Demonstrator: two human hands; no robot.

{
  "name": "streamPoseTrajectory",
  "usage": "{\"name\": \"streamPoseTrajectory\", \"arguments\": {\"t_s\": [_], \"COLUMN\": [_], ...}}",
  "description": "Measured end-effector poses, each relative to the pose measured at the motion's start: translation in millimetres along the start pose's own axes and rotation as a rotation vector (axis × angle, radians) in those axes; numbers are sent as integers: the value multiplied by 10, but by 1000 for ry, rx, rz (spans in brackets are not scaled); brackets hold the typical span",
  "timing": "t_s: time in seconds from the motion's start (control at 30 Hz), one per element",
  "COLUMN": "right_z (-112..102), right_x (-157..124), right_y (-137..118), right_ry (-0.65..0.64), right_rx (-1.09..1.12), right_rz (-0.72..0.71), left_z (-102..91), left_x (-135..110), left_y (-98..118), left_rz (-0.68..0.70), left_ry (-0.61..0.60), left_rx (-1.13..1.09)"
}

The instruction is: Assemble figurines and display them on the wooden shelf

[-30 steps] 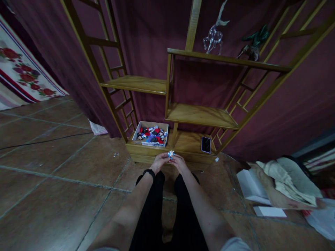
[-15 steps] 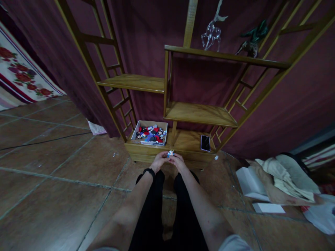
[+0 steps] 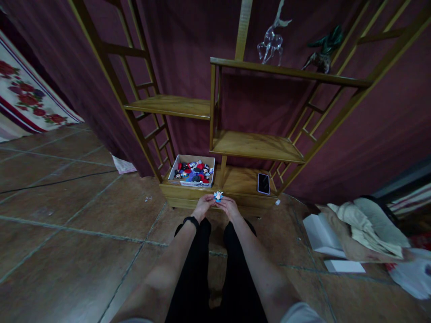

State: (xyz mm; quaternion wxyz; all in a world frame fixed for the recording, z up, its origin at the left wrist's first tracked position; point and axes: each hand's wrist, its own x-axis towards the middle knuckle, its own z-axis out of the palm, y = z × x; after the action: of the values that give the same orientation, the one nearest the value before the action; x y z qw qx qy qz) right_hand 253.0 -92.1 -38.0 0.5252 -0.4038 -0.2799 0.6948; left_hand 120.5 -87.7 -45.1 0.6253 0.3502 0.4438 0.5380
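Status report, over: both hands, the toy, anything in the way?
Left hand and right hand both on toy. Toy between fingertips, before the shelf. Box ahead left, phone ahead right; neither hides toy.

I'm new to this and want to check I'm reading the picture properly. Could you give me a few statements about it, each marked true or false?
1. The left hand and right hand hold a small figurine between them. True.
2. The phone lies in the box. False: it lies on the bottom shelf, to the box's right.
3. The dark wristband is on the right wrist. False: it is on the left.
4. A clear deer ornament stands on the upper shelf. True.
5. The box holds many colourful pieces. True.
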Motion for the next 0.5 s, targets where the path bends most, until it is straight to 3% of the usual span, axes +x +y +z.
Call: {"name": "streamPoseTrajectory", "arguments": {"t_s": [0.3, 0.5], "right_z": [20, 2], "right_x": [-14, -14], "right_y": [19, 13], "right_ry": [-1, 4], "right_rx": [-26, -7], "right_rz": [-45, 1], "left_z": [47, 43], "left_x": [-44, -61], "left_y": [89, 90], "left_rz": [-50, -53], "left_ry": [-145, -93], "left_rx": [10, -15]}}
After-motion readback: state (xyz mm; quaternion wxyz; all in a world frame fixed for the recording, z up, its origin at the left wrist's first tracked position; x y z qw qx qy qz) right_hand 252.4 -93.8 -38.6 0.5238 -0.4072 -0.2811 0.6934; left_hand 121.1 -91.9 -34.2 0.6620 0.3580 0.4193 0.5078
